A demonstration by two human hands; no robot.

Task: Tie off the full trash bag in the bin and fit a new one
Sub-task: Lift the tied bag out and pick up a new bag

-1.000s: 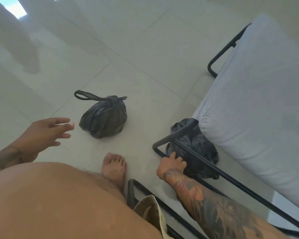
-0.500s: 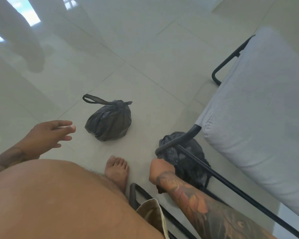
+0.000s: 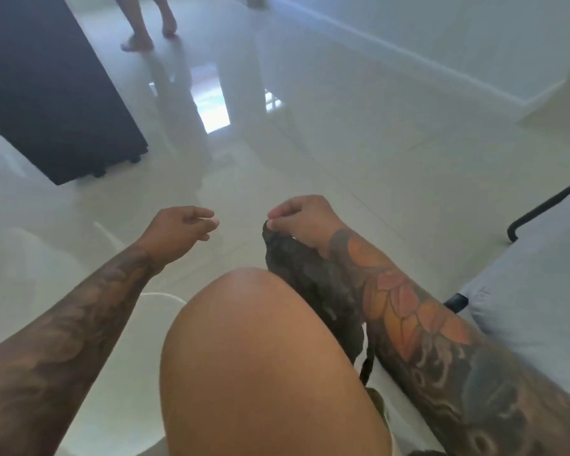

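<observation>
With the right hand [image 3: 301, 218] pinching a crumpled black trash bag [image 3: 313, 284] that hangs beside the raised knee [image 3: 254, 324], grip closed on its top edge, left hand [image 3: 178, 230] open and empty nearby, step looks like fit-new-bag; next: left takes the rim, spread it open.

bag [image 3: 313, 284] right of knee [image 3: 254, 340] — cabinet [image 3: 46, 87] far left

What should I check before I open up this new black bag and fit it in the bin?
1. Right hand pinching the black bag at its top edge: ok.
2. Left hand free to take the other side: ok, open and empty.
3. Bag opened out: not ok, it hangs bunched.
4. Bin in sight: not ok, not in view.
5. Tied full bag out of the way: cannot tell, not in view.
</observation>
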